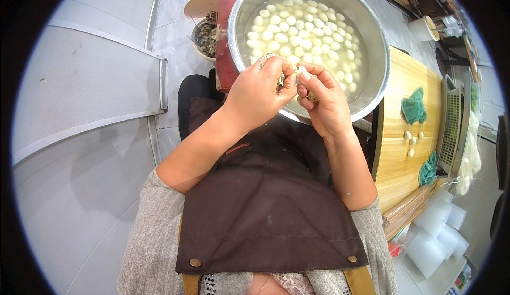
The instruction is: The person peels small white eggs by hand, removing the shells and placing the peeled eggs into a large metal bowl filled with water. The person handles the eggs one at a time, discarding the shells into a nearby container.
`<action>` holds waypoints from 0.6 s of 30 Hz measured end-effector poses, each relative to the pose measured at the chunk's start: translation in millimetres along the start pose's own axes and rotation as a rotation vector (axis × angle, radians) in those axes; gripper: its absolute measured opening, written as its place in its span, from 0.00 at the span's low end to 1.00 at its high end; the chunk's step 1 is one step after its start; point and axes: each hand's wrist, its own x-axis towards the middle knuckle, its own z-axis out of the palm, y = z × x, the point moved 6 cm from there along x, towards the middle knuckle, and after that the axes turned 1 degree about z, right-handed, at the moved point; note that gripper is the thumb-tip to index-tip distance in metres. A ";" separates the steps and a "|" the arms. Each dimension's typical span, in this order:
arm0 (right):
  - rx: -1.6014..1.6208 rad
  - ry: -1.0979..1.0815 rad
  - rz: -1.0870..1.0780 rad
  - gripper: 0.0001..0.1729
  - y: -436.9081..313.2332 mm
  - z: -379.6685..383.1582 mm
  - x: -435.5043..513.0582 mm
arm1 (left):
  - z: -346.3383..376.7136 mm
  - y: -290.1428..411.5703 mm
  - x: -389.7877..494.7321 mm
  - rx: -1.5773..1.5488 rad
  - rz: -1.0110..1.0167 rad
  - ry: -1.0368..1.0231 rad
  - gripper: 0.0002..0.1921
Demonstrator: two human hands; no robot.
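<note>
Many small peeled eggs (304, 34), pale and oval like quail eggs, lie in cloudy liquid in a large round metal basin (380, 56). Over the basin's near rim my two hands meet. Bits of speckled shell show between the curled fingers of my left hand (265, 86). My right hand (328, 94) pinches a partly peeled egg (300, 71) between thumb and forefinger, and the fingertips of my left hand touch it. Another speckled brown egg or piece of shell (312, 96) sits in the curled lower fingers of my right hand.
Left of the basin, a bowl of dark shell scraps (205, 38) stands beside a red stool or box (227, 72). On the right, a wooden table (392, 135) bears a green cloth (414, 106), several eggs (410, 153) and a second green cloth (428, 169). Plastic tubs (428, 251) stand beyond.
</note>
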 end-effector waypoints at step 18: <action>0.254 -0.226 0.039 0.27 -5.7 0.3 -1.5 | -14.3 2.3 2.2 -0.334 -0.229 -0.018 0.05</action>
